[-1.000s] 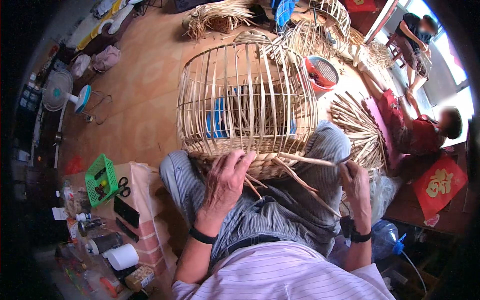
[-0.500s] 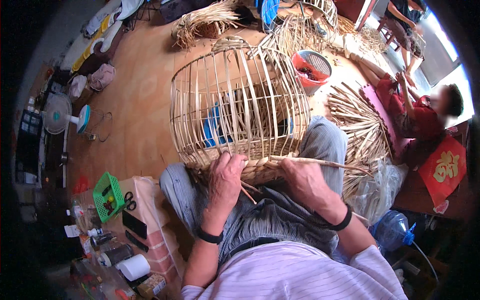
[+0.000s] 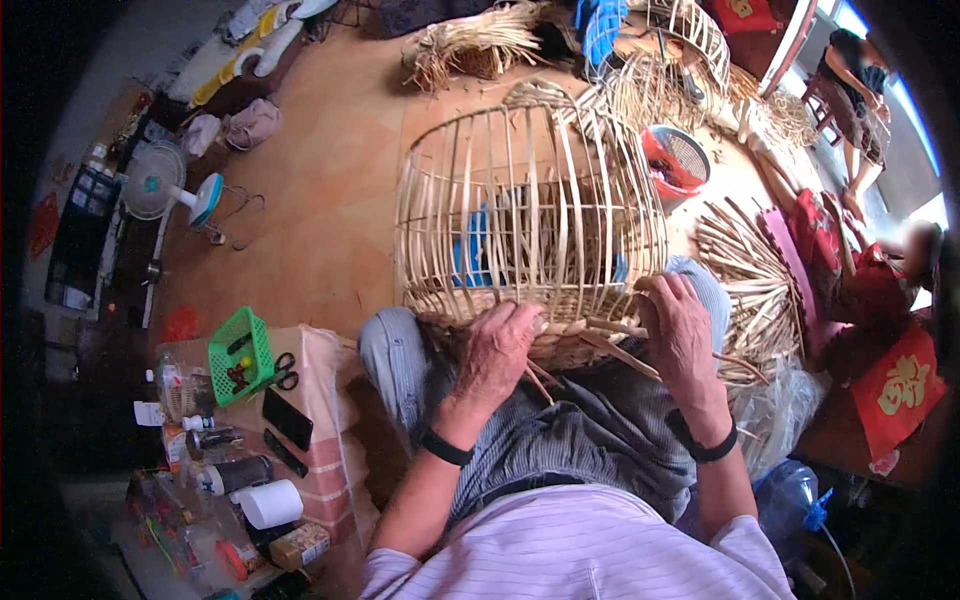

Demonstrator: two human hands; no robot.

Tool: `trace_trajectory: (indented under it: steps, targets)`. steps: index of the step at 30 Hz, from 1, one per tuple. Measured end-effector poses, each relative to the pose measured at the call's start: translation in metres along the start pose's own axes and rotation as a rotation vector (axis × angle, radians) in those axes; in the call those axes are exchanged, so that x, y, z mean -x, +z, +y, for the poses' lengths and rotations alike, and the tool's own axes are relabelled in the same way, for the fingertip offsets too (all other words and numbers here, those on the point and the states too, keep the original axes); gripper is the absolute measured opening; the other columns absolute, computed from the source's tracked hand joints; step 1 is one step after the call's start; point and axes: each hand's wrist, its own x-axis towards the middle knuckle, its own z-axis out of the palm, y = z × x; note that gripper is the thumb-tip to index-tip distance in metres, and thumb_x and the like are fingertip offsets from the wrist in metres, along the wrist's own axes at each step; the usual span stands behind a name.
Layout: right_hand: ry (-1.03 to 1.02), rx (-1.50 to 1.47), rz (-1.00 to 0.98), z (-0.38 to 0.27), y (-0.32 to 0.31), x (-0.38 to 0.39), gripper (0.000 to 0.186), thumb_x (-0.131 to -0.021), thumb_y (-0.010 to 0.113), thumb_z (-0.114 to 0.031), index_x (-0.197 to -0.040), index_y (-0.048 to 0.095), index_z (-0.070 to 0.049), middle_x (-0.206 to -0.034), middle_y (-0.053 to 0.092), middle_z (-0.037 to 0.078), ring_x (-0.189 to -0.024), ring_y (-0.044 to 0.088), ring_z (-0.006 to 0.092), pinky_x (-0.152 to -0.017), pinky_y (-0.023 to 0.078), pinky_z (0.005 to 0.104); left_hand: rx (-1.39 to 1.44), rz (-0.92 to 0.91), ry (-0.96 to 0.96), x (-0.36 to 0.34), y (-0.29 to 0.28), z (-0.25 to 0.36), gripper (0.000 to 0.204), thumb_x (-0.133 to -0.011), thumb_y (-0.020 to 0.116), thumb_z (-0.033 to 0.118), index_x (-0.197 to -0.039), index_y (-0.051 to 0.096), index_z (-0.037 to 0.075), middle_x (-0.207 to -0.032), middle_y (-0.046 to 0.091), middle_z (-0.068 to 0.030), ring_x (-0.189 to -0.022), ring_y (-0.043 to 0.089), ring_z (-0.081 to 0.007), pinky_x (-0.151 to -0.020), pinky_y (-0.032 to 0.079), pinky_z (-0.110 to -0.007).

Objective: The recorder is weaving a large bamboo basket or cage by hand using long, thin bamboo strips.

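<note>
A large open-ribbed wicker basket rests on its side against my lap, its tightly woven band nearest me. My left hand is closed on that woven edge, thumb and fingers pressed to the weave. At the basket's right side, my right hand has its fingers bent in by the ribs; what they pinch is hidden. A flat pale strand slants from the woven edge toward my right wrist. Short strand ends poke out below my left hand. Blue material shows through the ribs.
A fan of cut strips lies to the right, near a seated person in red. Beyond the basket stand a red bucket and a bundle of dry stalks. At left, a cloth-covered table holds a green basket, scissors and a phone.
My right hand has left the woven edge and risen to the basket's right side. The strand it held along the edge now slants down. My left hand stays on the weave; the whole view has shifted.
</note>
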Motion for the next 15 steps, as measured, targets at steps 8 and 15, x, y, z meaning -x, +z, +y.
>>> trace_trajectory:
  steps: [8,15]
  targets:
    - [0.201,0.006,-0.003,0.034,0.02,-0.022,0.018,-0.103,0.07,-0.021,-0.111,0.068,-0.005,-0.106,0.068,0.02,-0.101,0.066,0.0445,-0.083,0.053,0.0531,0.094,0.089,0.039,0.002,0.009,-0.011,0.027,-0.096,0.066,0.002,-0.122,0.071,0.007,-0.101,0.072,-0.0176,-0.099,0.071,-0.0407,-0.085,0.058,-0.048]
    - [0.121,0.022,-0.104,0.062,0.035,-0.015,0.023,-0.104,0.069,-0.025,-0.098,0.068,-0.003,-0.101,0.062,0.02,-0.092,0.066,0.0437,-0.079,0.052,0.0509,0.172,0.142,0.087,0.0,0.016,-0.019,0.027,-0.094,0.067,0.0,-0.12,0.072,0.007,-0.097,0.072,-0.0182,-0.093,0.073,-0.0404,-0.08,0.059,-0.048]
